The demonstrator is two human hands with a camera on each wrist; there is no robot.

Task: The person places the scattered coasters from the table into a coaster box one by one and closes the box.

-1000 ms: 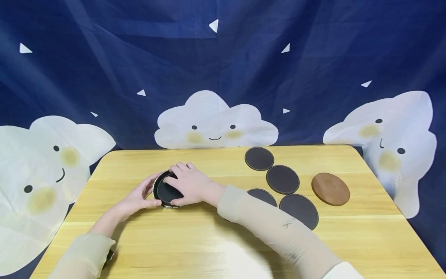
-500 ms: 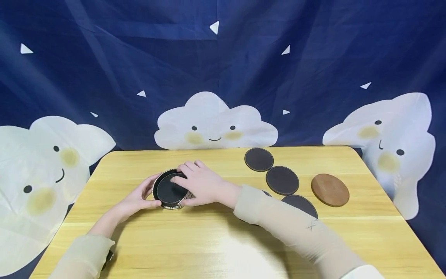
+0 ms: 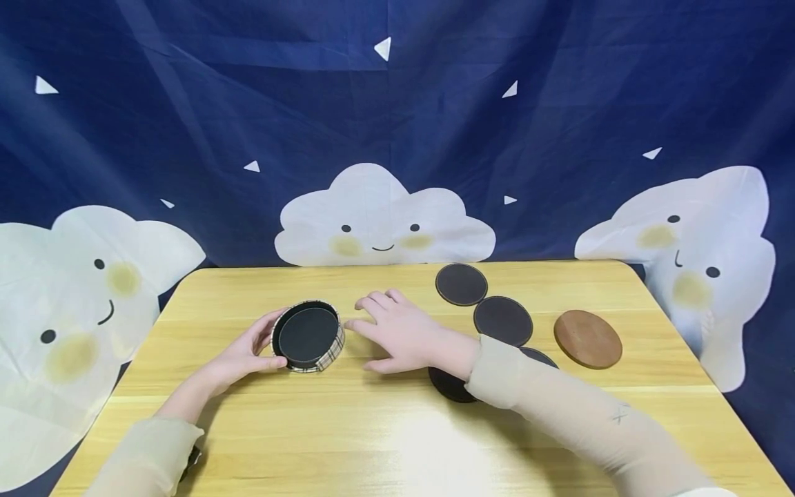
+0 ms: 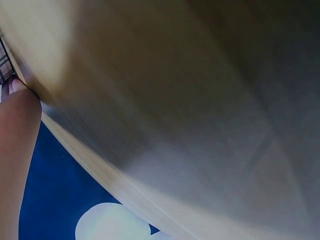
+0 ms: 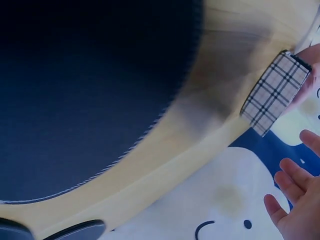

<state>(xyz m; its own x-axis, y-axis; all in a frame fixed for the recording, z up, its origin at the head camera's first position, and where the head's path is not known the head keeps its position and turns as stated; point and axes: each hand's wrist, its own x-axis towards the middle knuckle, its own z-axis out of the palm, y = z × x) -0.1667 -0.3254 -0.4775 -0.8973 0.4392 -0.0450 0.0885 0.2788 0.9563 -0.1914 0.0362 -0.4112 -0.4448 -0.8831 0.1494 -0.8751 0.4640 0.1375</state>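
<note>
A round coaster holder (image 3: 331,353) with a plaid outer wall and black inside sits at the left of the table. A black round coaster (image 3: 307,335) lies flat in it. My left hand (image 3: 250,353) grips the holder's left side, thumb at the near rim and fingers round the back. To the right of the holder and apart from it, my right hand (image 3: 402,337) hovers with spread, slightly bent fingers and holds nothing. In the right wrist view the plaid wall (image 5: 276,92) shows beyond the right hand (image 5: 302,212). The left wrist view catches only a corner of the holder (image 4: 5,64).
Dark stitched coasters lie on the right half: one at the back (image 3: 462,284), one touching it (image 3: 503,321), and two nearer ones (image 3: 448,386) (image 3: 539,355) partly under my right forearm. A brown disc (image 3: 587,339) lies farther right. A cloud-print curtain (image 3: 385,214) hangs behind the table (image 3: 348,428).
My right hand has let go inside the holder and moved right, away from it, uncovering the coaster within. The left hand and the holder stay in place.
</note>
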